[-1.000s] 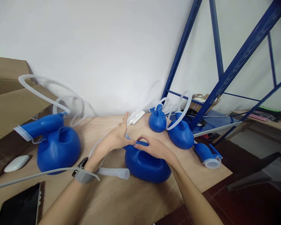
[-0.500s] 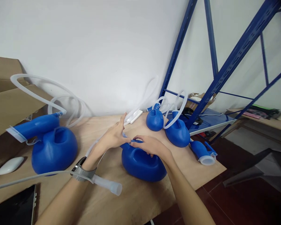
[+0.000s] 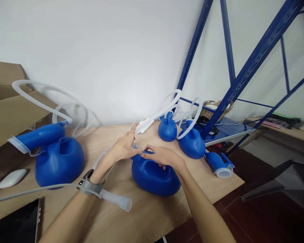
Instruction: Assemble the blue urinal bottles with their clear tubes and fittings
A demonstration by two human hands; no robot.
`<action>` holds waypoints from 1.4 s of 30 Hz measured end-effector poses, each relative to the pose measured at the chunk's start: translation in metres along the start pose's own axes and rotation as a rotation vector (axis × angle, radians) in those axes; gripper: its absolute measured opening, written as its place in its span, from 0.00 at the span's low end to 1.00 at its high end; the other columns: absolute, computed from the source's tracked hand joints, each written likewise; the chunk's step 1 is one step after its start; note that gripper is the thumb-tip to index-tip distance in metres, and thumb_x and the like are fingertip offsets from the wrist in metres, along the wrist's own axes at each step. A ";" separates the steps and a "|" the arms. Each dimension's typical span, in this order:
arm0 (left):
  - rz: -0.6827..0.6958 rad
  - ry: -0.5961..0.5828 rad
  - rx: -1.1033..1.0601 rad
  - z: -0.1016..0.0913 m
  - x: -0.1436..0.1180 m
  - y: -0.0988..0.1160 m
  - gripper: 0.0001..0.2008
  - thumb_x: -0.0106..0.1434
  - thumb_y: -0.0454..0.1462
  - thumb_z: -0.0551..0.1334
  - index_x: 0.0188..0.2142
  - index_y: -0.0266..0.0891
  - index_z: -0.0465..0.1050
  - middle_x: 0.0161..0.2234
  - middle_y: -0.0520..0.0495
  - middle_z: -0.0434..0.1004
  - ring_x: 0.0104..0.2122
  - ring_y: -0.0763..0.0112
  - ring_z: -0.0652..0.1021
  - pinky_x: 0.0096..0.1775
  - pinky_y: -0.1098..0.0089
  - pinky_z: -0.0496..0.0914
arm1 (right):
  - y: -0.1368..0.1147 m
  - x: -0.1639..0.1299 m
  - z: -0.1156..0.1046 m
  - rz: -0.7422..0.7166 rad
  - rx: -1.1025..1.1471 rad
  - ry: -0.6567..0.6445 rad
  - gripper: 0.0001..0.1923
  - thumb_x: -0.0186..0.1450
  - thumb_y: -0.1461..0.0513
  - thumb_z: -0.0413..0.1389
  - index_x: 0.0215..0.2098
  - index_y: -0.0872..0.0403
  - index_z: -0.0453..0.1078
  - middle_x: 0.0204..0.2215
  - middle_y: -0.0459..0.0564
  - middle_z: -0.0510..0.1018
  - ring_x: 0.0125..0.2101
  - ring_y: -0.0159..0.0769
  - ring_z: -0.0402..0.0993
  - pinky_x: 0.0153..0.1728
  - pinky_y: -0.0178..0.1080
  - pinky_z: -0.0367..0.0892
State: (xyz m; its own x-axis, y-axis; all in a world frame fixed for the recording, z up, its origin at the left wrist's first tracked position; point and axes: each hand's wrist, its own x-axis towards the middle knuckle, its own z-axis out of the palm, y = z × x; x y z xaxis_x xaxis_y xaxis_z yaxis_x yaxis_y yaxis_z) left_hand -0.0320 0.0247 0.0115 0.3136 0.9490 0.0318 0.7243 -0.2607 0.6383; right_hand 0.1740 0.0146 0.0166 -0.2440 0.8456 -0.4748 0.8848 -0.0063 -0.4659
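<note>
A rounded blue plastic urinal bottle (image 3: 154, 184) stands on the wooden table in front of me, its neck angled up to the left. My left hand (image 3: 123, 146) is closed around the neck, thumb pressed at its top and the index finger pointing up. My right hand (image 3: 164, 157) grips the bottle's handle by the neck, with its fingertips showing in the handle opening. The fingers hide most of the neck. A translucent hose (image 3: 164, 109) runs from beyond my left hand toward the wall. Below my left wrist lies a clear tube end (image 3: 116, 200).
At left, a blue bottle (image 3: 59, 165) carries a blue urinal funnel (image 3: 42, 136) and coiled hose, beside a cardboard box (image 3: 17, 114), white mouse (image 3: 12, 179) and phone (image 3: 16, 222). Two blue bottles (image 3: 167, 129) (image 3: 192, 143) and another funnel (image 3: 219, 165) stand right, near a blue rack (image 3: 233, 98).
The translucent hose beyond my left hand has swung and now curves farther right, above the back bottles. Both hands stay in almost the same place on the bottle.
</note>
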 end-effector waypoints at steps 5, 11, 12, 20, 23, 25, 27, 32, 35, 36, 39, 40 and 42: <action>-0.007 -0.026 0.031 -0.001 0.000 0.002 0.62 0.52 0.44 0.69 0.76 0.41 0.31 0.54 0.37 0.70 0.42 0.58 0.77 0.49 0.61 0.70 | -0.003 0.001 -0.003 -0.003 -0.011 -0.042 0.46 0.50 0.27 0.44 0.55 0.43 0.66 0.21 0.42 0.70 0.15 0.26 0.67 0.20 0.32 0.63; 0.041 -0.067 -0.057 -0.007 -0.002 0.002 0.52 0.53 0.41 0.66 0.74 0.45 0.45 0.46 0.46 0.72 0.37 0.66 0.74 0.44 0.66 0.68 | -0.012 -0.002 -0.009 0.023 -0.022 -0.074 0.44 0.52 0.30 0.48 0.58 0.44 0.63 0.20 0.43 0.71 0.17 0.25 0.66 0.27 0.35 0.69; 0.040 -0.068 -0.077 -0.007 -0.002 0.001 0.50 0.53 0.41 0.65 0.74 0.45 0.48 0.44 0.47 0.72 0.37 0.66 0.74 0.43 0.66 0.68 | -0.013 -0.002 -0.009 0.032 -0.015 -0.087 0.45 0.52 0.30 0.48 0.58 0.45 0.63 0.19 0.43 0.70 0.17 0.25 0.65 0.28 0.35 0.70; -0.052 -0.014 -0.059 0.000 0.003 0.004 0.43 0.52 0.33 0.64 0.68 0.46 0.60 0.40 0.50 0.73 0.35 0.68 0.74 0.38 0.68 0.67 | -0.012 0.000 -0.007 0.031 -0.036 -0.074 0.44 0.53 0.30 0.45 0.57 0.46 0.63 0.20 0.44 0.72 0.16 0.23 0.64 0.28 0.32 0.67; -0.053 -0.055 -0.141 -0.002 0.002 0.005 0.49 0.52 0.36 0.67 0.72 0.46 0.51 0.46 0.46 0.72 0.35 0.68 0.74 0.39 0.67 0.69 | -0.009 -0.002 -0.003 0.011 -0.081 -0.029 0.47 0.52 0.27 0.41 0.56 0.46 0.64 0.21 0.44 0.73 0.16 0.25 0.65 0.26 0.32 0.65; -0.036 -0.092 -0.272 -0.008 0.000 0.002 0.54 0.54 0.42 0.69 0.75 0.45 0.44 0.55 0.41 0.68 0.39 0.66 0.75 0.43 0.66 0.71 | -0.008 -0.006 0.001 0.010 -0.104 0.025 0.48 0.52 0.27 0.38 0.57 0.45 0.64 0.23 0.45 0.75 0.15 0.25 0.64 0.24 0.31 0.62; -0.007 -0.112 -0.395 -0.018 -0.003 -0.005 0.55 0.55 0.49 0.70 0.75 0.45 0.42 0.60 0.39 0.65 0.48 0.62 0.75 0.48 0.66 0.72 | -0.005 -0.010 0.002 0.025 -0.105 0.064 0.49 0.51 0.26 0.37 0.58 0.43 0.64 0.28 0.45 0.79 0.15 0.23 0.64 0.22 0.30 0.60; -0.217 -0.078 -0.140 -0.039 -0.001 -0.048 0.54 0.55 0.61 0.65 0.73 0.43 0.49 0.64 0.38 0.65 0.60 0.57 0.71 0.60 0.63 0.67 | 0.016 -0.014 -0.010 0.057 -0.088 0.137 0.48 0.49 0.25 0.38 0.55 0.38 0.69 0.39 0.42 0.82 0.15 0.20 0.65 0.22 0.29 0.60; -0.336 -0.225 0.184 -0.036 0.007 -0.069 0.58 0.54 0.59 0.67 0.74 0.35 0.46 0.70 0.34 0.56 0.67 0.50 0.64 0.65 0.58 0.60 | 0.033 -0.010 -0.021 0.094 -0.076 0.194 0.48 0.49 0.25 0.38 0.53 0.39 0.72 0.39 0.42 0.83 0.18 0.17 0.66 0.27 0.27 0.61; -0.368 -0.296 0.246 -0.033 0.009 -0.072 0.58 0.52 0.57 0.68 0.74 0.34 0.47 0.70 0.34 0.56 0.67 0.48 0.64 0.64 0.58 0.62 | 0.038 -0.008 -0.023 0.095 -0.067 0.218 0.47 0.49 0.25 0.39 0.52 0.38 0.72 0.40 0.41 0.83 0.19 0.16 0.66 0.29 0.26 0.60; -0.400 -0.394 0.316 -0.025 0.014 -0.072 0.50 0.48 0.47 0.70 0.69 0.32 0.60 0.65 0.32 0.65 0.61 0.43 0.71 0.57 0.56 0.68 | 0.046 -0.005 -0.025 0.071 -0.032 0.290 0.42 0.51 0.26 0.41 0.52 0.35 0.73 0.48 0.39 0.82 0.24 0.14 0.66 0.34 0.25 0.60; -0.392 -0.384 0.323 -0.025 0.015 -0.071 0.47 0.48 0.45 0.70 0.66 0.32 0.63 0.63 0.32 0.68 0.59 0.43 0.73 0.56 0.56 0.69 | 0.047 -0.004 -0.024 0.058 -0.019 0.305 0.42 0.51 0.27 0.42 0.52 0.35 0.73 0.50 0.38 0.81 0.25 0.14 0.66 0.34 0.25 0.60; -0.379 -0.355 0.330 -0.029 0.014 -0.070 0.45 0.48 0.44 0.68 0.65 0.34 0.64 0.62 0.33 0.69 0.58 0.45 0.74 0.55 0.56 0.69 | 0.048 -0.004 -0.022 0.034 0.003 0.317 0.42 0.51 0.27 0.42 0.52 0.35 0.73 0.52 0.39 0.80 0.28 0.16 0.68 0.36 0.26 0.61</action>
State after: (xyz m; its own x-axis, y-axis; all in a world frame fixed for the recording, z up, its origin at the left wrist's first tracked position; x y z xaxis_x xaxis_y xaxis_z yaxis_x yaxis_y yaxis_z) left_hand -0.0957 0.0618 -0.0104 0.1416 0.8841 -0.4453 0.9596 -0.0121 0.2812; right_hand 0.2260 0.0225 0.0125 -0.0778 0.9692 -0.2336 0.8889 -0.0386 -0.4564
